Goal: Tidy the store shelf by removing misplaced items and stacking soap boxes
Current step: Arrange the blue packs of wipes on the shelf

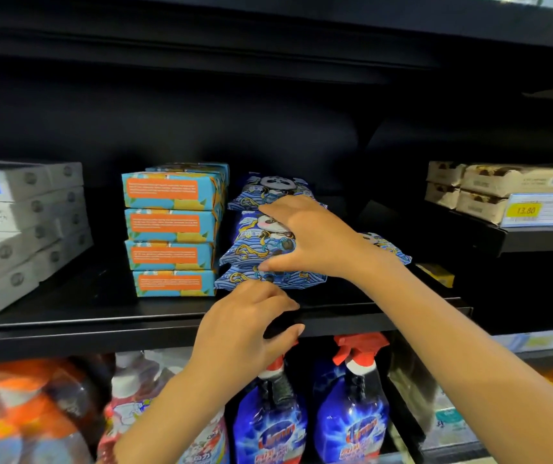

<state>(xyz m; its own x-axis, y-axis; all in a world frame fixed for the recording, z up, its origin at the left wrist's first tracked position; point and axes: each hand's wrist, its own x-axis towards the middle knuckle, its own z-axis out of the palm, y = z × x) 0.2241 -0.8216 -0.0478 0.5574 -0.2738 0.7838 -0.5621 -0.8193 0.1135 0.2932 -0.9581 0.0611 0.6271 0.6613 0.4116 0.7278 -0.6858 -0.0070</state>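
Observation:
On the black shelf [101,316] stands a neat stack of blue-and-orange soap boxes [173,229]. Right beside it lies a pile of blue panda-print packets [261,236]. My right hand [305,239] lies over the pile, its thumb and fingers curled round the middle packets. My left hand [245,326] hovers at the shelf's front edge, its fingertips at the bottom packet [235,279] and its thumb below the shelf lip; whether it grips anything cannot be told. Another panda packet [388,247] lies behind my right wrist.
White boxes [17,229] are stacked at the left of the shelf. Beige boxes [489,189] with a price tag [532,209] sit on the neighbouring shelf to the right. A yellow item [435,274] lies at the back right. Blue spray bottles [348,406] and other bottles fill the shelf below.

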